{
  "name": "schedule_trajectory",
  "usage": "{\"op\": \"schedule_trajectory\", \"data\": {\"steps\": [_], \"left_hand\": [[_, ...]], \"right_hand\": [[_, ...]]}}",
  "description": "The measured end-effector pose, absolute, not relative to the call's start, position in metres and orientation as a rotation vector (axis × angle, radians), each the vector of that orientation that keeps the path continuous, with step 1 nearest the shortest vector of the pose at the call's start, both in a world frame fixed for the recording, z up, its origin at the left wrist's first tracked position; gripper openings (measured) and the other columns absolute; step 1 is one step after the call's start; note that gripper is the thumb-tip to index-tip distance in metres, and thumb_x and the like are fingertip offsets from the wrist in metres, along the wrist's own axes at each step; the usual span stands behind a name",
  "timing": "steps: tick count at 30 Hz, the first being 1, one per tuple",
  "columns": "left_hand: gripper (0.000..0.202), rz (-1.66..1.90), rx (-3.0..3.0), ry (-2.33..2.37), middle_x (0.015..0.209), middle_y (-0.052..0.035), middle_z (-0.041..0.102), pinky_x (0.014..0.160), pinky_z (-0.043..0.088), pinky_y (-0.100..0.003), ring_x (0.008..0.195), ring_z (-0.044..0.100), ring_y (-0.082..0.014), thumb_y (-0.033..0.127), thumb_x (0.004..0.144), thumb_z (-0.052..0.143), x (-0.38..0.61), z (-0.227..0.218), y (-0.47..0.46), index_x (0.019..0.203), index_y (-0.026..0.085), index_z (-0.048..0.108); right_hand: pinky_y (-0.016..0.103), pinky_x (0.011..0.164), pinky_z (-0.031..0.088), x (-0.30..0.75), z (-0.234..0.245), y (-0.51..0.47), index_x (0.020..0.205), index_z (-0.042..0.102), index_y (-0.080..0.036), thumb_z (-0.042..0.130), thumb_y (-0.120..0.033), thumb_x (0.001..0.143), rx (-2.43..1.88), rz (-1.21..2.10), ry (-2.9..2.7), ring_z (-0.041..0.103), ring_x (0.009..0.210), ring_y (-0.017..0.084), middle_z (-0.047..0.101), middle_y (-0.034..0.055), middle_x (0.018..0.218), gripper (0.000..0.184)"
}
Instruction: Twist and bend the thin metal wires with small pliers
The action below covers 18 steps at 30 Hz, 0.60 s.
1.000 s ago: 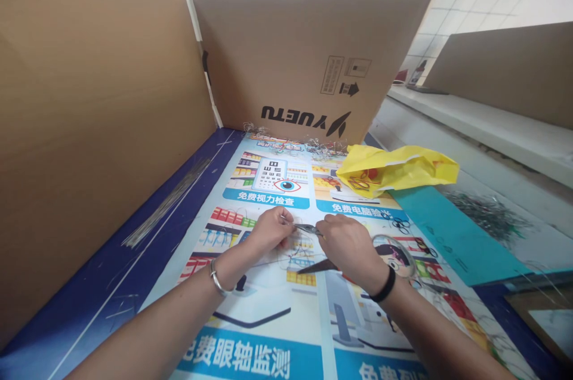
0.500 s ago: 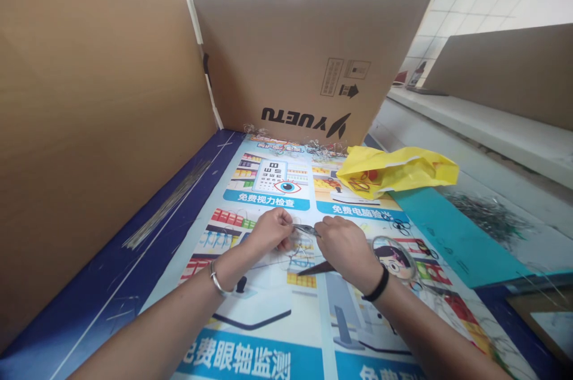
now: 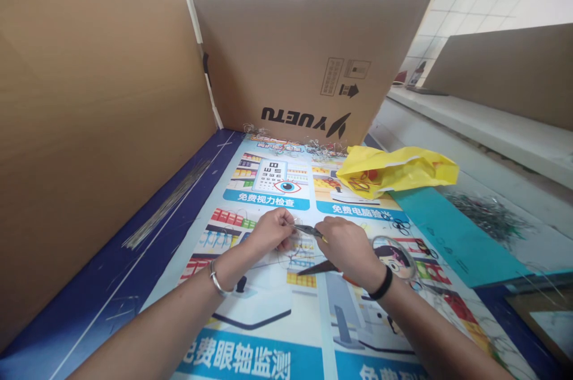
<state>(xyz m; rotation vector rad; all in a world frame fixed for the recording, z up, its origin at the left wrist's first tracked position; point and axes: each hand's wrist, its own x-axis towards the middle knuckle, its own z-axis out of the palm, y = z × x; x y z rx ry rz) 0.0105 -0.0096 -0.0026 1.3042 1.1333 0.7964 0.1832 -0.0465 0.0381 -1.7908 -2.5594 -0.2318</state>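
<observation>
While your right hand (image 3: 347,249) is clenched around the handles of the pliers (image 3: 308,229), which the fist largely hides, your left hand (image 3: 272,229) meets their tip with thumb and forefinger pinched together on a fine wire (image 3: 295,222); whether the pliers' jaws grip it cannot be told at this scale. The pliers span the gap between your two hands, above the middle of the printed sheet (image 3: 253,308), with thin strands visible beneath your left fingers. Note the dark pointed blade (image 3: 317,268) just below your right hand, its rear part covered. At left, a bundle of straight wires (image 3: 168,204) rests on the blue tabletop (image 3: 101,290); at right, a yellow bag (image 3: 403,172) lies at the far end of a teal sheet (image 3: 447,243), near a tangled heap of wire pieces (image 3: 487,216)
</observation>
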Motion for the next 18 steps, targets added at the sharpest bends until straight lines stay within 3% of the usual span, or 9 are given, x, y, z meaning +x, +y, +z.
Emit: {"op": "schedule_trajectory", "data": {"steps": [7,18], "left_hand": [[0.011,0.813,1.282,1.145,0.044,0.0076,0.049,0.034,0.036,-0.014,0.032,0.047,-0.0058,0.011,0.069,0.057,0.009,0.002,-0.011,0.073,0.016,0.048],[0.02,0.843,1.276,1.087,0.047,0.0085,0.048,0.038,0.038,-0.015,0.036,0.046,-0.0052,0.023,0.069,0.062,0.001,0.002,-0.003,0.079,0.017,0.045]], "right_hand": [[0.025,0.059,0.028,0.181,0.03,-0.045,0.076,0.059,-0.019,0.044,-0.026,0.084,-1.79,-0.19,-2.523,0.053,0.075,0.014,0.06,0.0026,0.078,0.019],[0.029,0.07,0.026,0.187,0.02,-0.036,0.077,0.06,-0.018,0.048,-0.02,0.081,-1.603,-0.331,-2.585,0.047,0.08,0.017,0.059,0.0051,0.078,0.013]]}}
